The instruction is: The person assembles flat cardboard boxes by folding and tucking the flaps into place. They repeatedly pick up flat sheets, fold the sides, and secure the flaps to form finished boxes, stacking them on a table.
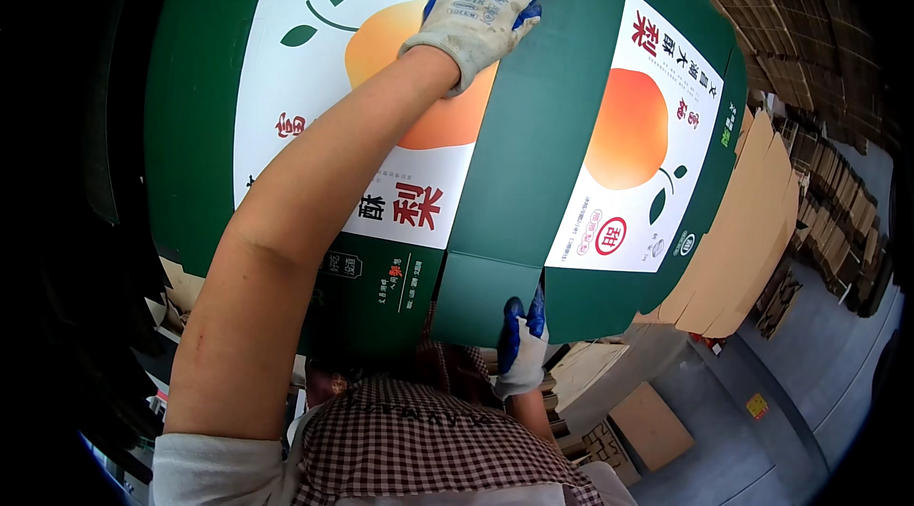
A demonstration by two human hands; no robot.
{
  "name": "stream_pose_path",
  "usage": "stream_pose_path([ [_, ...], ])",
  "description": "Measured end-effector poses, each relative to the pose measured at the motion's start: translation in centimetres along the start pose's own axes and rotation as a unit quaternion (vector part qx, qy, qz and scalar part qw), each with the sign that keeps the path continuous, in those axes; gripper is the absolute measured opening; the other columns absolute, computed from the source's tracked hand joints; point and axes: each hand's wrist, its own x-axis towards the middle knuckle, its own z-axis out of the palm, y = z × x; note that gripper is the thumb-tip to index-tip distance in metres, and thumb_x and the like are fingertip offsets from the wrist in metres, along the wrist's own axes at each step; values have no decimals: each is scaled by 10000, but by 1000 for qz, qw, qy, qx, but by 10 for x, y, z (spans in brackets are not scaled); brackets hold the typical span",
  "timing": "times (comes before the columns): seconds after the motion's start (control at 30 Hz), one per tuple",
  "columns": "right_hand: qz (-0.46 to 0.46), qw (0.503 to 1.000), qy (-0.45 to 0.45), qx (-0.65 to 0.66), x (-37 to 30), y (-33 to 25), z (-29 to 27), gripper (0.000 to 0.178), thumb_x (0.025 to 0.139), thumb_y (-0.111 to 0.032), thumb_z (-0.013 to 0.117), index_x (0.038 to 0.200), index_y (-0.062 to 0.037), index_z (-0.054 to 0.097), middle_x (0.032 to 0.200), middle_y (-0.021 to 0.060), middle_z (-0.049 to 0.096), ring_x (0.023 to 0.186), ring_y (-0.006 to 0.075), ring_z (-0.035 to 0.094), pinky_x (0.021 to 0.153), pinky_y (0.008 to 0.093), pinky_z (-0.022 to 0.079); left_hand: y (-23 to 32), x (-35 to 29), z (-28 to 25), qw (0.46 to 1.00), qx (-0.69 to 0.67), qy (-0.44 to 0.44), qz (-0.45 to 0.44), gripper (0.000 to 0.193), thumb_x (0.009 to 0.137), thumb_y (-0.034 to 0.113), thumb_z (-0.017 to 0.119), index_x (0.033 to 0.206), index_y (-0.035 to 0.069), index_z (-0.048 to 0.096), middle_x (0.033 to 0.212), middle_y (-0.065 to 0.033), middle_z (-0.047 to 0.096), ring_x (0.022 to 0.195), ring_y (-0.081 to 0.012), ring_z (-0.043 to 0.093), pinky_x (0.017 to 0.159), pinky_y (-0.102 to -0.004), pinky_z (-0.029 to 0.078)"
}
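A large flat printed carton blank (538, 116), dark green with white panels showing orange-yellow pears and leaves, spans the upper middle of the view. My left hand (476, 11), in a whitish glove with blue fingertips, lies spread and flat on top of it, near a fold line towards the far side. My left forearm crosses the printed panel. At the near edge, my right hand (523, 349), gloved the same way, grips the blank beside a slot between two flaps; part of its fingers is hidden.
Brown cardboard sheets (747, 230) lie under the blank's right side. Tall stacks of folded cardboard (781, 20) stand at the far right, with more bundles (838, 220) below. A brown board (650, 425) rests on the grey floor (752, 411) at lower right.
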Motion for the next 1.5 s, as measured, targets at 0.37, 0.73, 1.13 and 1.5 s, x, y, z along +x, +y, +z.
stream_pose_path([
  [0.37, 68, 992, 31, 98, 2, 4, 3, 444, 853, -32, 497, 1275, 24, 370, 1145, 96, 496, 962, 147, 491, 841, 244, 397, 2, 1, -2, 1000, 11, -6, -3, 467, 866, 369, 367, 1274, 143, 395, 1359, -64, 332, 1286, -267, 226, 1032, -498, 141],
  [0.73, 15, 991, 27, 130, 13, 27, 0, 398, 843, 7, 483, 1233, 41, 415, 1118, 97, 512, 960, 145, 502, 836, 253, 417, -19, -16, -12, 990, 120, -57, -51, 431, 894, 359, 366, 1286, 184, 394, 1337, -8, 370, 1280, -198, 252, 1056, -445, 123],
  [1.13, 19, 980, 23, 195, 16, 24, 6, 399, 832, 3, 487, 1225, 38, 424, 1155, 89, 509, 995, 162, 501, 870, 262, 398, 71, -191, -44, 979, 69, -194, 7, 502, 841, 371, 428, 1245, 73, 428, 1364, -128, 307, 1298, -269, 211, 1065, -490, 48],
  [1.5, -18, 985, -4, 170, 22, 48, 5, 452, 837, -27, 509, 1266, 27, 376, 1181, 87, 487, 1030, 149, 472, 885, 254, 378, 59, -109, -41, 989, 90, -99, -65, 551, 835, 388, 446, 1262, 42, 402, 1329, -137, 356, 1278, -287, 245, 1044, -526, 65],
])
